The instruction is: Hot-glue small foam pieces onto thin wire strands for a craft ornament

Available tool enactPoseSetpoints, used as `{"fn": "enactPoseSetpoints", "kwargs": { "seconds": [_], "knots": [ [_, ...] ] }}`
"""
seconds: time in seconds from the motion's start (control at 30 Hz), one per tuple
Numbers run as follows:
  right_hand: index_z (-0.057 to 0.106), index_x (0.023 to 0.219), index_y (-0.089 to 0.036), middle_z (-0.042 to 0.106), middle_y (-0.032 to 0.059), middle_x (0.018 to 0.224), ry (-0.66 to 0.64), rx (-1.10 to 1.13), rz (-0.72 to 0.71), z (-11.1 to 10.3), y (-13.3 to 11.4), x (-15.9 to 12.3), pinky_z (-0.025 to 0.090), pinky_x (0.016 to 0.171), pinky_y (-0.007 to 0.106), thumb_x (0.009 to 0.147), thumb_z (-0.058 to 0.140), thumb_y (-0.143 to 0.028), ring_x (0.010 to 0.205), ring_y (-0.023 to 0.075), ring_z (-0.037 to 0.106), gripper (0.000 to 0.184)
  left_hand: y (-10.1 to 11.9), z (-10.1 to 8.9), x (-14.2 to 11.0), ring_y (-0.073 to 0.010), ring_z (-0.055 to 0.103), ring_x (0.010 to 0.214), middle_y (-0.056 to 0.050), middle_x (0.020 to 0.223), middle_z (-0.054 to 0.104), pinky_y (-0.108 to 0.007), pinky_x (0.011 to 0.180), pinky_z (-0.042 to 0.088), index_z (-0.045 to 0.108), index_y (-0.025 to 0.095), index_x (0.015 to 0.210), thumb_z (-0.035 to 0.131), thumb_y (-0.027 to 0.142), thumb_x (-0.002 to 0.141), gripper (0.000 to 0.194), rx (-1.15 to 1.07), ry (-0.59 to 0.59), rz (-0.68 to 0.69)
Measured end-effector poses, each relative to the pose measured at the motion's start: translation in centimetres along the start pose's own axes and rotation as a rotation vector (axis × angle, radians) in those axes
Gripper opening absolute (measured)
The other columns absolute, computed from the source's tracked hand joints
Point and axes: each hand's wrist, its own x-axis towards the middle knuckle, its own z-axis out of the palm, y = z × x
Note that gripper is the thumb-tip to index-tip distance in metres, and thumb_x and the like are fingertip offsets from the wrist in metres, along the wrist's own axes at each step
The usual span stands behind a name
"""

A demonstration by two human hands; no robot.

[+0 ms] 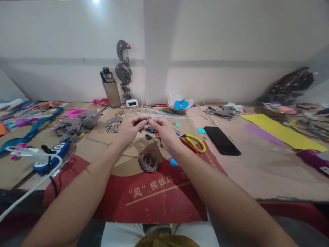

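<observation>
My left hand (132, 128) and my right hand (165, 131) meet over the middle of the cardboard sheet (164, 206), thumbs and fingertips pinched together. Between them is something tiny and pale that I cannot make out. Below the hands lies a coil of grey cord (149, 163), with a small dark cut-out (148, 137) behind it. Scissors (194, 142) with yellow and orange-red handles rest just right of my right hand. A blue cut-out (173, 162) is partly under my right forearm. Left of my left hand are grey curved cut-outs (114, 120).
A bottle (112, 92) and a small white digital clock (132, 103) stand by the wall. Rightward lie a black phone (222, 140) and a yellow sheet (282, 132). Grey pieces with pink dots (77, 125) and a blue-and-white power strip (60, 151) with a white cable are on the left.
</observation>
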Motion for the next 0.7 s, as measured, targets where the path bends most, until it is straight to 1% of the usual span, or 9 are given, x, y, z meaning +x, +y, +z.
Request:
{"fn": "enactPoseSetpoints", "kwargs": {
  "seconds": [0.07, 0.13, 0.3, 0.4, 0.47, 0.6, 0.7],
  "knots": [
    [0.062, 0.07, -0.017, 0.057, -0.0026, 0.068, 0.006, -0.013, -0.008, 0.0, 0.0, 0.0, 0.037, 0.062, 0.023, 0.069, 0.064, -0.036, 0.062, 0.0086, 0.046, 0.019, 0.4, -0.1, -0.2, -0.0097, 0.05, 0.058, -0.001, 0.072, 0.065, -0.022, 0.056, 0.04, 0.072, 0.02, 0.097, 0.061, 0.03, 0.078, 0.024, 0.09, -0.009, 0.043],
    [0.061, 0.069, -0.017, 0.056, -0.0027, 0.067, -0.001, -0.054, -0.018, -0.1, 0.0, 0.1, 0.037, 0.061, 0.024, 0.069, 0.064, -0.037, 0.062, 0.009, 0.046, 0.02, 0.5, -0.2, -0.3, -0.0102, 0.051, 0.059, -0.002, 0.075, 0.067, -0.022, 0.057, 0.04, 0.072, 0.02, 0.093, 0.062, 0.031, 0.078, 0.021, 0.159, 0.003, 0.071],
    [0.057, 0.068, -0.019, 0.05, -0.0039, 0.062, -0.018, -0.188, -0.069, 0.0, -0.3, -0.2, 0.035, 0.056, 0.024, 0.072, 0.06, -0.038, 0.058, 0.0097, 0.043, 0.019, 0.2, -0.2, -0.4, -0.0114, 0.048, 0.056, 0.0, 0.062, 0.059, -0.023, 0.055, 0.036, 0.069, 0.02, 0.079, 0.06, 0.033, 0.079, 0.015, 0.268, 0.073, 0.123],
    [0.052, 0.069, -0.02, 0.045, -0.005, 0.06, -0.021, -0.264, -0.121, 0.2, -0.5, -0.5, 0.034, 0.054, 0.023, 0.077, 0.055, -0.035, 0.056, 0.0099, 0.041, 0.017, 0.2, -0.1, -0.6, -0.0125, 0.049, 0.061, 0.0, 0.066, 0.059, -0.024, 0.058, 0.035, 0.066, 0.021, 0.077, 0.059, 0.031, 0.081, 0.013, 0.345, 0.101, 0.17],
    [0.048, 0.07, -0.021, 0.044, -0.0053, 0.06, -0.036, -0.312, -0.154, 0.4, -0.7, -0.7, 0.034, 0.055, 0.023, 0.08, 0.051, -0.035, 0.057, 0.0103, 0.041, 0.017, 0.4, -0.1, -0.6, -0.013, 0.048, 0.062, 0.0, 0.065, 0.058, -0.024, 0.06, 0.034, 0.064, 0.02, 0.072, 0.058, 0.029, 0.081, 0.014, 0.382, 0.105, 0.193],
    [0.046, 0.073, -0.021, 0.046, -0.0041, 0.066, -0.031, -0.423, -0.237, 0.6, -0.9, -1.0, 0.036, 0.059, 0.024, 0.084, 0.048, -0.033, 0.062, 0.0108, 0.043, 0.017, 0.6, -0.1, -0.6, -0.0128, 0.046, 0.061, 0.001, 0.061, 0.054, -0.025, 0.06, 0.033, 0.057, 0.019, 0.065, 0.052, 0.031, 0.085, 0.023, 0.444, 0.1, 0.193],
    [0.049, 0.076, -0.02, 0.051, -0.0024, 0.072, -0.012, -0.471, -0.301, 0.7, -1.1, -1.1, 0.037, 0.063, 0.025, 0.084, 0.048, -0.031, 0.067, 0.0113, 0.046, 0.014, 0.2, -0.1, -0.5, -0.0122, 0.047, 0.059, 0.001, 0.063, 0.054, -0.025, 0.058, 0.034, 0.056, 0.019, 0.071, 0.048, 0.035, 0.087, 0.024, 0.416, 0.069, 0.152]
  ]
}}
